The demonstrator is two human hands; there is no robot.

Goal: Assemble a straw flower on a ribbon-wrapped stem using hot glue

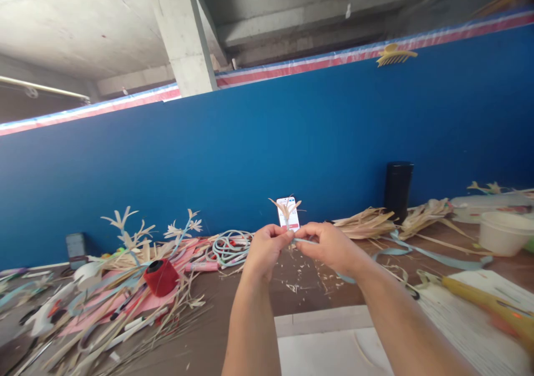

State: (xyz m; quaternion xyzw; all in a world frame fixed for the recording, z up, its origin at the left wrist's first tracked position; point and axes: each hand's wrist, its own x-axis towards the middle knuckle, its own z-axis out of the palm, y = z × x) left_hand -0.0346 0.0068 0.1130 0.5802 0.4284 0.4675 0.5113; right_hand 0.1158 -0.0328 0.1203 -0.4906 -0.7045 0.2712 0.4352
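Both hands meet over the middle of the table, in front of a lit phone (294,218) propped against the blue panel. My left hand (269,246) pinches the stem of a small flower (286,209) made of dry, pale straw-like strips, its petals spread upward. Beside it, my right hand (323,242) is closed on a light blue ribbon (303,240) that meets the stem at the fingertips. The ribbon's other end trails below the right wrist. Where exactly the ribbon wraps the stem is too small to tell.
Left lie a red thread spool (161,277), finished straw flowers (120,220), a coiled pale blue cord (231,248) and loose stalks. Right are dried husks (367,223), a black canister (398,189), a white bowl (504,231) and a yellow-handled tool (488,303). White paper (329,348) lies in front.
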